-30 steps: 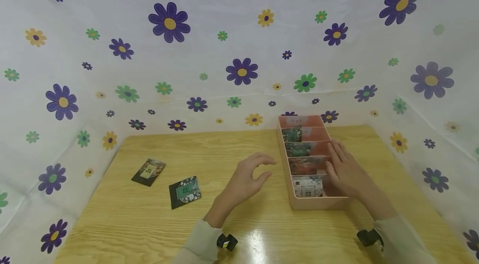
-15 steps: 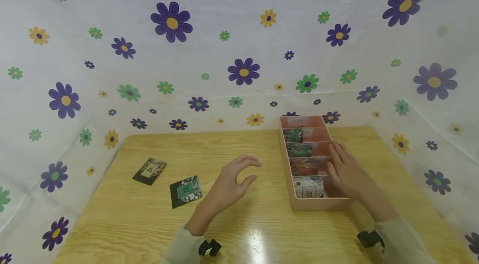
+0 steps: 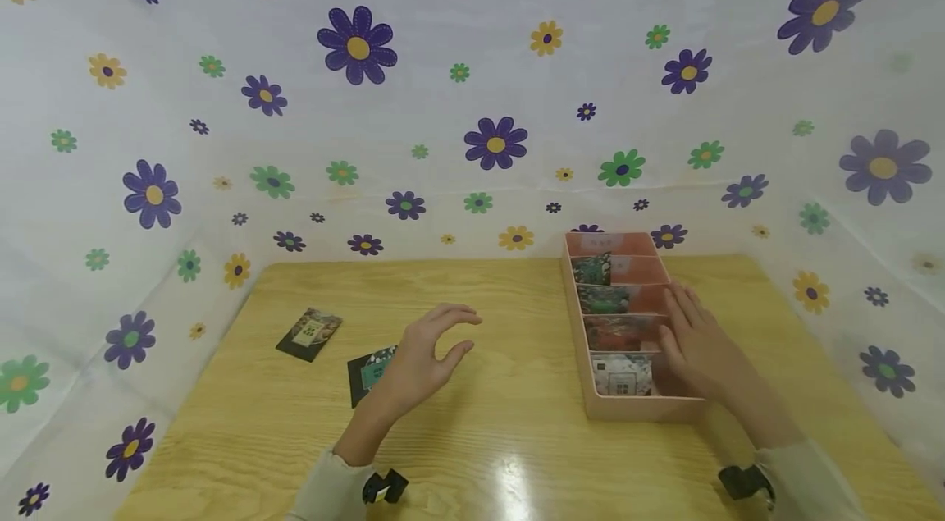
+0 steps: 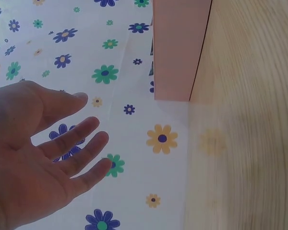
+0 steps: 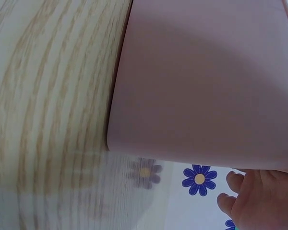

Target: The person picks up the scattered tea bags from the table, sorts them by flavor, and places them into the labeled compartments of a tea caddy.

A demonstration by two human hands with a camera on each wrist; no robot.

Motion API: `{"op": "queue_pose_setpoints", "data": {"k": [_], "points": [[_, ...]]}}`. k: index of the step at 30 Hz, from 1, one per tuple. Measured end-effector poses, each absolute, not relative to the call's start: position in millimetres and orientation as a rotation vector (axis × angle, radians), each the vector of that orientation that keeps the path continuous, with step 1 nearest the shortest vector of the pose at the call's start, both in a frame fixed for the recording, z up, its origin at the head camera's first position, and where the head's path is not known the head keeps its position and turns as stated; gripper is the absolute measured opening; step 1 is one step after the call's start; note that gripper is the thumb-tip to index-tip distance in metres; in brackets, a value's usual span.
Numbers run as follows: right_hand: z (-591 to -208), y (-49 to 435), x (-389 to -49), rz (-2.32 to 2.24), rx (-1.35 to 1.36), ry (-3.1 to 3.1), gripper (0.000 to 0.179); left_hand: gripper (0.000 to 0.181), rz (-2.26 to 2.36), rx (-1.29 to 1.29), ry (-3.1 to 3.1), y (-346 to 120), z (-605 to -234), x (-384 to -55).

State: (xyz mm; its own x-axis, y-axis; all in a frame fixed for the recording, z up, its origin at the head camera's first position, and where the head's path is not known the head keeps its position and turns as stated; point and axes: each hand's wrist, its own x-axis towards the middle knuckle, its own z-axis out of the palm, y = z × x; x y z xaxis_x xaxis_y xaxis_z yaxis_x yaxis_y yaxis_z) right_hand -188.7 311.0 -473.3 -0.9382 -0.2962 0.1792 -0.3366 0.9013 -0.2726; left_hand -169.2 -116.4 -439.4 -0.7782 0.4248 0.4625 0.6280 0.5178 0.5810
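Observation:
My left hand (image 3: pixel 417 357) hangs above the table, holding nothing, its fingers loosely curved and thumb apart. Below it, partly covered, lies a dark flat packet with a green label (image 3: pixel 362 377). Farther left is another dark packet with a yellowish label (image 3: pixel 310 334). On the right stands a pink divided box (image 3: pixel 642 409). My right hand (image 3: pixel 705 349) rests on its right rim with fingers extended. Packets stand in its compartments: a white one (image 3: pixel 623 375) in front, a red one (image 3: pixel 614 334) behind it, then two dark green ones (image 3: pixel 603 299) farther back.
The wooden table (image 3: pixel 458 455) meets a white flowered cloth (image 3: pixel 443 119) at the back and sides. Beyond the packets, the box's rearmost compartment shows only a pale label (image 3: pixel 607 243). A black band with a small device (image 3: pixel 384 488) sits on my left wrist.
My left hand has moved left, away from the box, until it is over the green-labelled packet. My right hand stays on the box rim. The head view has shifted slightly.

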Motion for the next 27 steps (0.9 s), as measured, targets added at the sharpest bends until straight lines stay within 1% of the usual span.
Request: {"op": "queue_pose_setpoints", "data": {"k": [7, 17, 27], "points": [[-470.6, 312.2, -185.1, 0.480, 0.484, -2.955, 0.065, 0.035, -1.096, -0.863, -2.518, -135.3, -437.5, -169.0], [-469.6, 309.8, -187.4, 0.474, 0.487, -2.946, 0.065, 0.037, -1.022, -0.761, -2.633, -169.6, -447.2, -170.2], [-469.2, 310.8, -186.3, 0.489, 0.487, -2.950, 0.065, 0.038, -0.989, -0.732, -2.664, -193.9, -459.2, -172.4]]}}
